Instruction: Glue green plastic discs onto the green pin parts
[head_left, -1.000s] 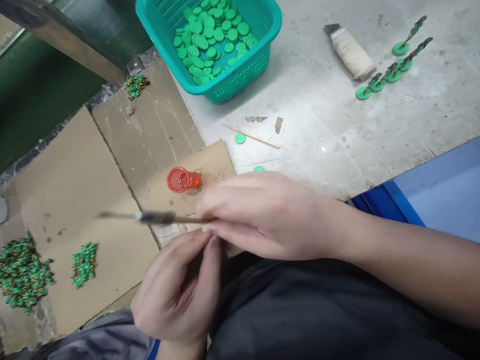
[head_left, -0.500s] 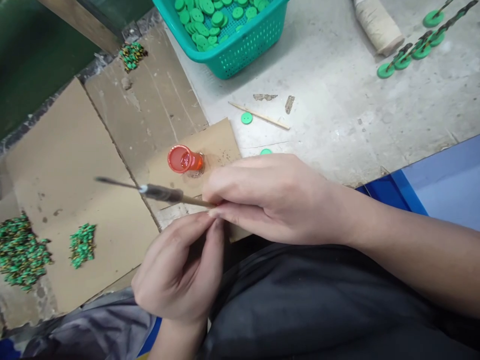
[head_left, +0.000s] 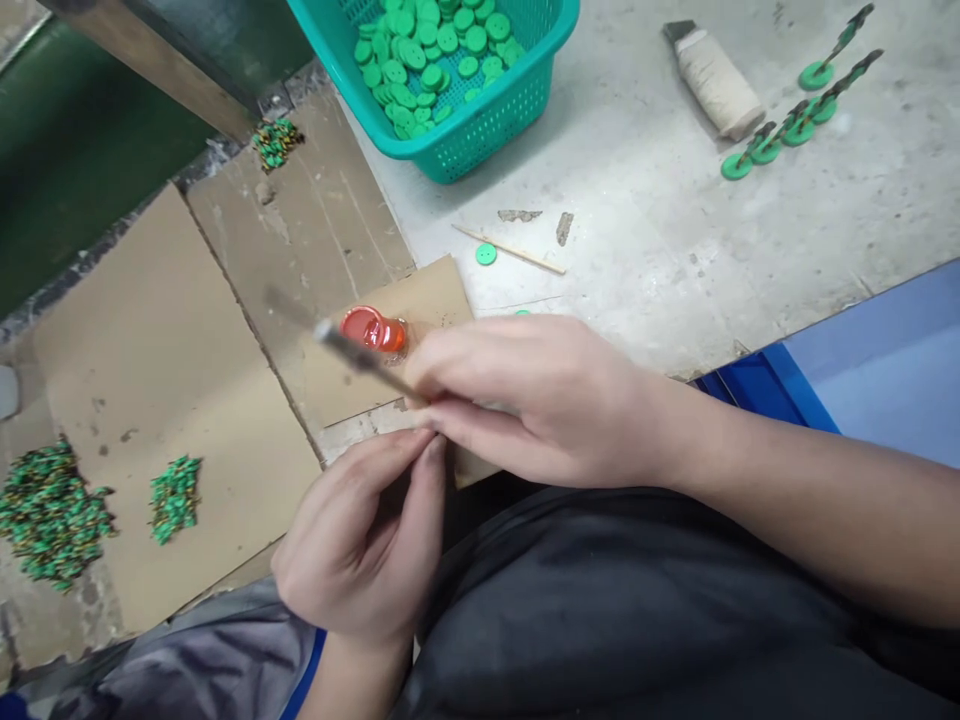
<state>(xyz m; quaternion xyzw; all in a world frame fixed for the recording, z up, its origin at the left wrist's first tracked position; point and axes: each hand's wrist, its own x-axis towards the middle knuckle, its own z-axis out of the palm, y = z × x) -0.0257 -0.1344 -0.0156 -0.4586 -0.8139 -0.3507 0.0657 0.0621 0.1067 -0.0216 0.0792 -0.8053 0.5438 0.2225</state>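
Observation:
My right hand [head_left: 540, 400] is closed on a thin brush [head_left: 352, 352] whose tip points up and left, over a small orange cup [head_left: 369, 329] standing on cardboard [head_left: 150, 340]. My left hand [head_left: 367, 540] is just below it, fingers curled and pinched together near the brush handle; what it holds is hidden. Both hands are above my dark lap.
A teal basket [head_left: 480, 110] of green buttons stands at the top. A loose green button [head_left: 486, 254] and a wooden stick [head_left: 510, 249] lie on the grey table. Piles of small green pieces [head_left: 49, 510] lie at left. A thread roll [head_left: 716, 80] and buttons on rods [head_left: 795, 115] lie at top right.
The brush has swung upward, from pointing left to pointing up-left over the orange cup. Both hands stay nearly in place.

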